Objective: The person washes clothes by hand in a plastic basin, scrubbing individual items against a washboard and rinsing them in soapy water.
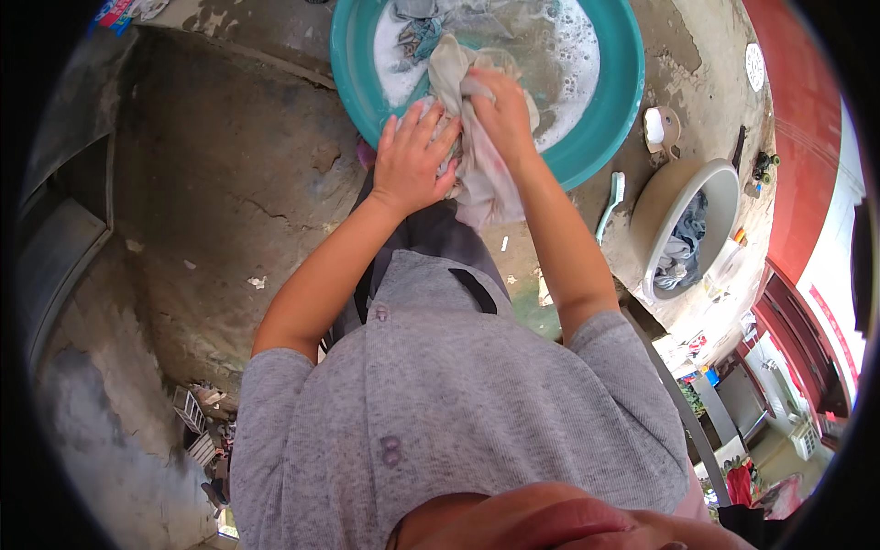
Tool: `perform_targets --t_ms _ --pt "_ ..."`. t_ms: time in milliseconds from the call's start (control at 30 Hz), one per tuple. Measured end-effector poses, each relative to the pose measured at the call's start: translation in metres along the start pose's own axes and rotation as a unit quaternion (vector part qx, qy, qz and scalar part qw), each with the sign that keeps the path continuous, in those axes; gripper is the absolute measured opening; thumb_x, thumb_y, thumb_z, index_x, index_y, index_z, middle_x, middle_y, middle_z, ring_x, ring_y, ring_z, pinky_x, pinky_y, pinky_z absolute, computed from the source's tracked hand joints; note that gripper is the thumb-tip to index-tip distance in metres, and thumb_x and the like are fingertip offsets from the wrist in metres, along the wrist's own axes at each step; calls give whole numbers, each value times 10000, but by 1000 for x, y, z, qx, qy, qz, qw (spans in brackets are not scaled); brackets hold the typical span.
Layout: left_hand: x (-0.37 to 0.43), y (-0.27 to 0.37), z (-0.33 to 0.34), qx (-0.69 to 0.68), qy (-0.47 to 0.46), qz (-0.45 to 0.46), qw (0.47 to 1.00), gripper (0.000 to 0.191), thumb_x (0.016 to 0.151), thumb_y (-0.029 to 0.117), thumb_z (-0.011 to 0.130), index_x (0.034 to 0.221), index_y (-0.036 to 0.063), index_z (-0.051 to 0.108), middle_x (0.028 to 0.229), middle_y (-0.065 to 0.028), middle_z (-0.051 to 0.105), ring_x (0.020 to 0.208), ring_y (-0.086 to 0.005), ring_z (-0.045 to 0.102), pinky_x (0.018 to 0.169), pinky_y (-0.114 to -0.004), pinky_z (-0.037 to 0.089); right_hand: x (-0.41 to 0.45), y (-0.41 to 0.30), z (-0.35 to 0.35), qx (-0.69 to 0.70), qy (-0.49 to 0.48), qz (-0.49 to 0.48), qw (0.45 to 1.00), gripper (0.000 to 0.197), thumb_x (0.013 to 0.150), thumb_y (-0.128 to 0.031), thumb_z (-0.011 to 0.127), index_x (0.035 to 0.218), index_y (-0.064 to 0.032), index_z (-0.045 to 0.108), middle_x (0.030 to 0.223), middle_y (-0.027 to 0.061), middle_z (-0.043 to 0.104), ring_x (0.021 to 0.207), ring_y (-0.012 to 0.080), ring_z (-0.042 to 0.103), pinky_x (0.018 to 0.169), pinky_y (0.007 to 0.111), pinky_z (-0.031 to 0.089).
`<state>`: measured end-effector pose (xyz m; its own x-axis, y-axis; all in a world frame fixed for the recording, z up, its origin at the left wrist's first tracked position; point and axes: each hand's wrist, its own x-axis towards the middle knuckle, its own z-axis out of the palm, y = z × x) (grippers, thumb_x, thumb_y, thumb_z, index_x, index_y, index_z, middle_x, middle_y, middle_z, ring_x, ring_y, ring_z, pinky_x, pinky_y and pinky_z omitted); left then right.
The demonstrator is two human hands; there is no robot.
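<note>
A wet, pale cloth (488, 185) hangs over the near rim of a large teal plastic basin (598, 155) and trails down towards my lap. My left hand (416, 161) presses on a bunched part of this cloth at the rim, its fingers spread over the folds and its thumb to the right. Close beside it, my right hand (505, 113) grips a fold, with fingertips hidden in the fabric. Behind the hands, cloudy water with white suds (577, 69) fills the basin. A blue-grey patterned cloth (423, 34) lies partly under the water at the back left.
On the right are a scrub brush (610, 206) with a pale blue handle, a beige plastic scoop (663, 129) and a beige basin (646, 213) holding grey-blue garments (682, 240). A colourful plastic packet (115, 15) lies at the upper left. Worn concrete floor (227, 158) extends left.
</note>
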<state>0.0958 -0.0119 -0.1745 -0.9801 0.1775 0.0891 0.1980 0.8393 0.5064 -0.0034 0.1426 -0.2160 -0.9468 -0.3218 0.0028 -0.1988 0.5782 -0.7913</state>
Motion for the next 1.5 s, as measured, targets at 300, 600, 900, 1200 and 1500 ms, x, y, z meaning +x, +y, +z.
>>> perform_targets --t_ms 300,600,900,1200,1500 --pt "7 -10 17 -34 35 41 998 316 683 233 574 948 64 601 1105 -62 581 1092 -236 507 932 -416 371 60 16 24 -288 36 147 946 369 806 -437 539 731 -96 658 723 139 627 672 324 611 595 433 457" --pt "3 -16 25 -27 83 25 996 243 670 211 568 864 72 613 1015 -47 608 1042 -230 536 888 -411 410 -21 -41 18 -79 -37 53 995 345 815 -365 536 617 -97 623 668 155 605 640 346 589 577 414 449" --pt "7 -10 17 -74 71 16 995 232 659 185 564 857 82 626 1045 -44 614 1042 -221 547 898 -410 409 47 42 18 -372 212 21 903 348 781 -356 584 1030 -114 596 1022 174 548 900 351 539 799 398 428" --pt "5 -11 13 -65 -14 -4 998 225 668 209 586 851 82 616 1028 -59 610 1054 -225 538 916 -412 394 6 -12 29 -242 48 -38 968 314 757 -325 611 561 -80 597 568 106 565 561 301 572 528 393 443" --pt "4 -14 16 -69 3 1 998 196 640 209 601 782 74 598 944 -73 616 1046 -231 539 913 -419 396 -10 -6 21 -249 -48 -106 961 288 748 -329 590 569 -107 633 564 121 584 474 290 561 437 402 425"
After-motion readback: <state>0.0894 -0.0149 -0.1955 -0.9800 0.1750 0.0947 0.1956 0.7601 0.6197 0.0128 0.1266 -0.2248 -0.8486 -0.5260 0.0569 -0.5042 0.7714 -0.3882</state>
